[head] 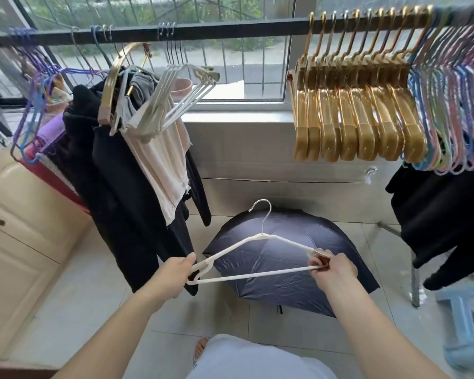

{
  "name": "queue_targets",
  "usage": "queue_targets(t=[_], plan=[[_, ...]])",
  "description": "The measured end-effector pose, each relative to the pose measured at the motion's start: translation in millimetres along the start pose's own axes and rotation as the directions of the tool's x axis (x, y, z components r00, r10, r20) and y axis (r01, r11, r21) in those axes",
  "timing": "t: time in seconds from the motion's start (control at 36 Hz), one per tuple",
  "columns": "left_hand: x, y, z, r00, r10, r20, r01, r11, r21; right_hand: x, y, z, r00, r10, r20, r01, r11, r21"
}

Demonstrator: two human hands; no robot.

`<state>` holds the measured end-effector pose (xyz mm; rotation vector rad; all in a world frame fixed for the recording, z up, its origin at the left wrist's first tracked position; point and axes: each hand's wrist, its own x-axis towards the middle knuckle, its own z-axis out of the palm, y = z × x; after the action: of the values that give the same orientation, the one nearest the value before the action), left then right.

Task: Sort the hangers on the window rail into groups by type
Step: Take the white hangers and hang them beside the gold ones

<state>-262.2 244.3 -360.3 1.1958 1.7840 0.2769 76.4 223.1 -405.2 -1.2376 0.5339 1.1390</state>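
I hold a white hanger (pixel 257 273) with a metal hook level in front of me, below the dark window rail (pixel 230 30). My left hand (pixel 173 272) grips its left end and my right hand (pixel 331 270) pinches its right end. On the rail, a tight group of gold hangers (pixel 359 105) hangs at the right, with pastel wire hangers (pixel 454 105) beyond them. Several white hangers (pixel 175 97) hang left of centre, one gold hanger (pixel 112 83) beside them, and purple and blue hangers (pixel 36 105) at the far left.
Black clothes and a beige top (pixel 159 165) hang at the left. An open dark umbrella (pixel 285 266) lies on the tiled floor under the hanger. A cream cabinet (pixel 25 242) stands at left, black garments (pixel 443 220) and a blue stool (pixel 465 318) at right.
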Motion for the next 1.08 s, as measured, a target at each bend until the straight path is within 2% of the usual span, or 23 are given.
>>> queue_targets(t=[0.11, 0.22, 0.31, 0.44, 0.53, 0.61, 0.64, 0.69, 0.75, 0.83, 0.92, 0.97, 1.0, 1.08], plan=[[5.5, -2.9, -11.4, 0.968, -0.165, 0.190, 0.179, 0.982, -0.059, 2.5, 1.8, -1.7, 0.999, 0.030, 0.011, -0.031, 0.999, 0.034], [2.2, -1.4, -21.0, 0.950, -0.179, 0.255, 0.194, 0.980, -0.034, 2.2, 6.0, -1.1, 0.997, 0.059, 0.048, -0.062, 0.996, 0.071], [4.0, -2.3, -18.7, 0.973, -0.173, 0.155, 0.184, 0.981, -0.061, 1.3, 8.5, 0.4, 0.994, 0.082, 0.074, -0.088, 0.992, 0.085], [8.9, -7.2, -10.8, 0.994, -0.092, -0.056, 0.079, 0.976, -0.202, -6.6, 8.0, 8.6, 0.989, 0.073, 0.130, -0.088, 0.990, 0.114], [11.4, -9.9, -11.2, 0.986, -0.126, -0.108, 0.078, 0.926, -0.368, -15.5, 7.2, 13.5, 0.990, 0.016, 0.138, -0.015, 1.000, -0.006], [11.4, -12.7, -18.9, 0.987, -0.144, -0.071, 0.091, 0.868, -0.488, -23.0, 0.7, 17.1, 0.966, -0.065, 0.249, 0.121, 0.969, -0.215], [11.3, -13.8, -22.8, 0.988, -0.141, -0.068, 0.089, 0.863, -0.497, -25.5, -3.4, 18.0, 0.949, -0.087, 0.303, 0.191, 0.923, -0.334], [13.0, -17.3, -31.2, 0.986, -0.144, -0.090, 0.082, 0.869, -0.487, -32.6, -13.7, 18.1, 0.899, -0.100, 0.427, 0.353, 0.741, -0.571], [14.9, -15.8, -39.6, 0.980, -0.147, -0.133, 0.071, 0.888, -0.454, -42.2, -26.4, 14.4, 0.818, -0.040, 0.574, 0.502, 0.536, -0.679], [17.2, -2.3, -47.5, 0.978, -0.133, -0.162, 0.057, 0.913, -0.404, -61.4, -44.2, 12.2, 0.704, 0.106, 0.703, 0.670, 0.232, -0.706], [17.0, 15.1, -48.1, 0.981, -0.111, -0.159, 0.048, 0.934, -0.355, -81.3, -47.4, 19.7, 0.611, 0.220, 0.761, 0.786, -0.056, -0.615], [17.7, 22.9, -49.1, 0.980, -0.106, -0.166, 0.042, 0.935, -0.351, -91.8, -46.2, 24.3, 0.550, 0.218, 0.806, 0.835, -0.166, -0.525], [18.2, 25.5, -49.6, 0.979, -0.106, -0.175, 0.039, 0.936, -0.350, -96.3, -46.5, 24.2, 0.522, 0.214, 0.826, 0.852, -0.183, -0.490], [17.2, 33.1, -53.2, 0.982, -0.066, -0.180, 0.001, 0.941, -0.339, -107.6, -52.1, 20.1, 0.481, 0.210, 0.851, 0.876, -0.159, -0.456]])
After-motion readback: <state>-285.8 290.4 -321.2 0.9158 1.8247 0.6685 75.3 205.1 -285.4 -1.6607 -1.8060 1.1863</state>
